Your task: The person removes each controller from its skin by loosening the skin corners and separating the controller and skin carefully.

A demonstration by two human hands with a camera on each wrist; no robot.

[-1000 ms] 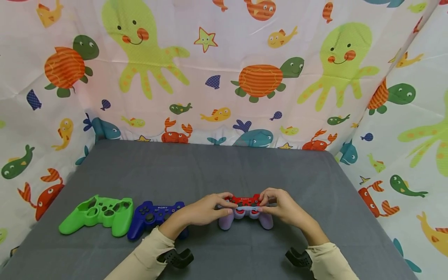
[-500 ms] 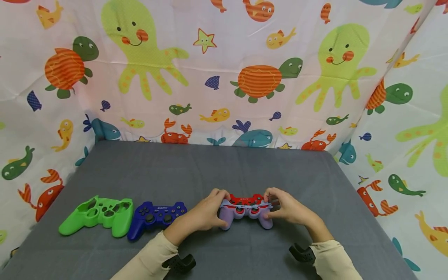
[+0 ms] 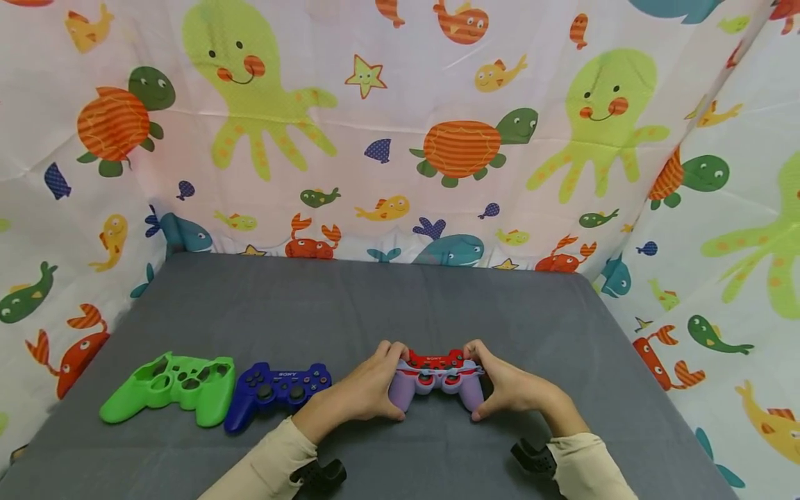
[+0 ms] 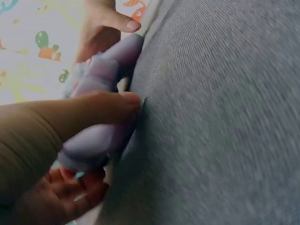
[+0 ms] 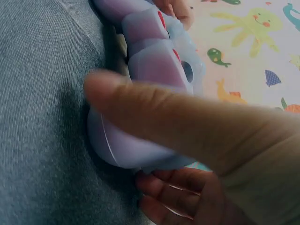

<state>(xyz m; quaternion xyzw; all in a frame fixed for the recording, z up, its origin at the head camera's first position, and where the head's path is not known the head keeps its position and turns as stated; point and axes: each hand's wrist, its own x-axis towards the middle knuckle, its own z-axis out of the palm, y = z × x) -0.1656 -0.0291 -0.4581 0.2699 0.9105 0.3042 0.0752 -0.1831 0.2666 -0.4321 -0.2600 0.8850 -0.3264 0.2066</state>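
Observation:
A red game controller (image 3: 435, 362) lies low over the grey cloth, its handles covered by a translucent lilac silicone sleeve (image 3: 403, 390). The sleeve's bluish upper edge runs across the controller below the SONY lettering, leaving the red top strip bare. My left hand (image 3: 369, 385) grips the left side, fingers at the upper corner and thumb by the handle's end. On the opposite side my right hand (image 3: 512, 385) holds the controller likewise. Both wrist views show a thumb across a lilac handle (image 5: 126, 140) with curled fingers (image 4: 79, 194) on the far side.
To the left lies a blue game controller (image 3: 275, 392), with an empty green silicone sleeve (image 3: 178, 385) beside it. A grey cloth (image 3: 375, 298) covers the table. Curtains with printed sea animals (image 3: 462, 149) stand behind and at both sides.
Both hands have slid outward from the sleeve's upper edge near the middle to the controller's two sides. That edge now spreads wider across the red face. The thumbs have come down to the handles.

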